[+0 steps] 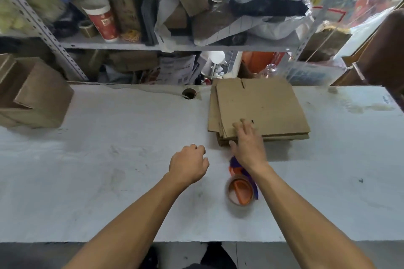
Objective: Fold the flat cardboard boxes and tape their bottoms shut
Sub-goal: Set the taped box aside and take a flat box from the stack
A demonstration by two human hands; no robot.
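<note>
A stack of flat cardboard boxes (260, 109) is seen lying on the white table (109, 137), right of centre and toward the far edge, with its long axis running from the near edge away toward the shelves (153, 45) and a notched flap edge pointed at the far side. Several sheets are piled there; the exact number cannot be counted from the fanned edges at the near left corner. The right hand (248, 144) is laid on that near left corner, its fingers (243, 124) spread and resting on top of the uppermost sheet while the thumb sits low against the stack's near edge; whether the sheet is actually pinched cannot be told. The left hand (189, 162) is held above the bare table just left of the stack, fingers loosely curled, nothing gripped. One tape dispenser (241, 188), orange and purple with a roll of clear tape, is found on the table under the right wrist, near the stack but not touching it. One folded-up box (37, 98) is set at the far left edge of the table, well apart from both hands. One round hole (189, 93) is visible in the tabletop just left of the stack's far corner. One red and white cup (101, 19) is stood on the cluttered shelf behind.
</note>
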